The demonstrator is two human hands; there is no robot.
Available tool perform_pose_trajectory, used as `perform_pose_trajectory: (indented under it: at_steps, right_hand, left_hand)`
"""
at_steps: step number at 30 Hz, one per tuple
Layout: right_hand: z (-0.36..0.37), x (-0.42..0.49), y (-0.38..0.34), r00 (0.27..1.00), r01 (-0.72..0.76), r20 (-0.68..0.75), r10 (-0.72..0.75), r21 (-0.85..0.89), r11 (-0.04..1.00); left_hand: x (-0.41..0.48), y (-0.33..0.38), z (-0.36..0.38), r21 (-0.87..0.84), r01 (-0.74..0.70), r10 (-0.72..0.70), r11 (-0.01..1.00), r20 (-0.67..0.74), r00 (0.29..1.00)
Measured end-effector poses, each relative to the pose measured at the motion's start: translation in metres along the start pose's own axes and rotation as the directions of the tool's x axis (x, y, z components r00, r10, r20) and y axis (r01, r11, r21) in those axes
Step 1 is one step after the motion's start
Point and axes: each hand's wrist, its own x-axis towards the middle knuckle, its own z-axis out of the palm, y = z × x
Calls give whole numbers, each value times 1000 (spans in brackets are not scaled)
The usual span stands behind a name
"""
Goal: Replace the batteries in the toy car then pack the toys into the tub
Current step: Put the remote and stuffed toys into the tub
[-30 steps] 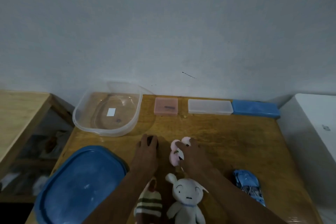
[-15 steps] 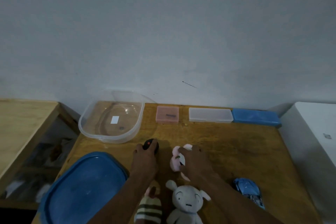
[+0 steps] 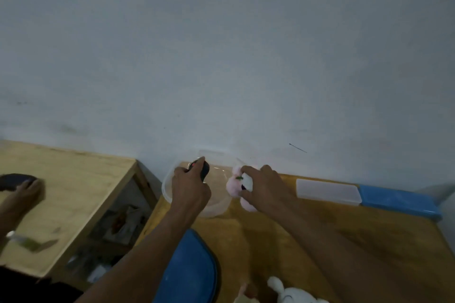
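At far left, another person's foot (image 3: 24, 192) rests on a lower wooden shelf (image 3: 81, 194). The blue lid (image 3: 194, 270) lies on the bench (image 3: 369, 241) near the front edge. The left hand (image 3: 190, 188) grips a black remote (image 3: 203, 170) above the clear tub (image 3: 168, 187), which stands at the bench's back left corner. The right hand (image 3: 264, 188) clasps a pink plush toy (image 3: 235, 186) at the tub's right rim. A white plush toy (image 3: 293, 294) lies at the bottom edge. A clear box (image 3: 327, 190) and a blue box (image 3: 396, 200) sit along the wall.
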Motion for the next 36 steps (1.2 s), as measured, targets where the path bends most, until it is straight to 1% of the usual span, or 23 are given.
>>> perform_pose_trajectory:
  at_steps: [2, 5, 9, 12, 17, 22, 27, 30, 35, 36]
  right_hand:
    - [7, 20, -17, 1000, 29, -10, -29, -22, 999]
    - [17, 43, -43, 999, 36, -9, -37, -76, 996]
    - [41, 73, -58, 1000, 12, 15, -10, -135, 991]
    - [59, 93, -60, 999, -11, 48, 21, -205, 979]
    - [87, 124, -53, 988, -59, 120, 99, -299, 952]
    - [109, 145, -44, 978, -75, 153, 145, -393, 917]
    - [125, 155, -34, 955, -104, 227, 191, -347, 932]
    - [129, 158, -32, 955, -103, 222, 194, -364, 926]
    - [126, 153, -39, 947, -122, 239, 212, -344, 931]
    - [123, 150, -41, 948, -126, 239, 213, -332, 935]
  left_hand:
    - [13, -11, -8, 7, 11, -11, 1000, 28, 1000]
    - [42, -34, -8, 7, 40, -41, 999, 72, 997]
    - [75, -58, 11, -11, 2, -1, 1000, 149, 989]
    - [100, -71, 33, 0, 0, 0, 1000, 216, 976]
    - [133, -89, 69, 66, -7, -14, 998, 305, 952]
    - [150, -100, 85, 91, -14, -18, 996, 338, 941]
    - [156, -109, 102, 50, -17, -2, 999, 363, 932]
    - [158, -107, 105, 13, 0, -5, 1000, 386, 923]
    - [154, -102, 96, -26, 26, -14, 999, 396, 918]
    - [151, -101, 94, -28, 4, 7, 1000, 382, 924]
